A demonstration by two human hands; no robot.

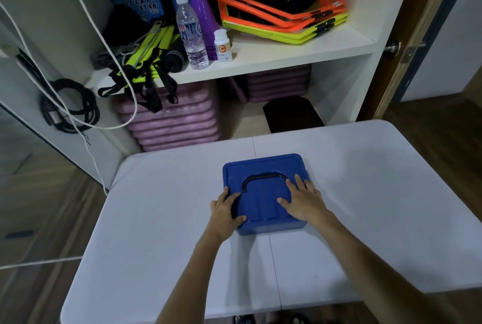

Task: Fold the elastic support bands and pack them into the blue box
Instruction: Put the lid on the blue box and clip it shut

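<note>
The blue box [263, 167] sits on the white table [156, 219] with its lid on and a black handle [263, 176] lying flat on top. My left hand [225, 210] grips the lid's left edge, fingers curled over it. My right hand [303, 199] lies flat on the right half of the lid, fingers straight and spread. No elastic support bands show on the table; the box's inside is hidden by the lid.
Behind the table stands an open white cabinet. Its shelf [287, 55] carries a water bottle [191, 34], a small white bottle [223, 46], purple cones, orange and yellow hexagon rings [281, 10] and strapped yellow gear. Purple mats [174, 120] are stacked below. Cables hang at left.
</note>
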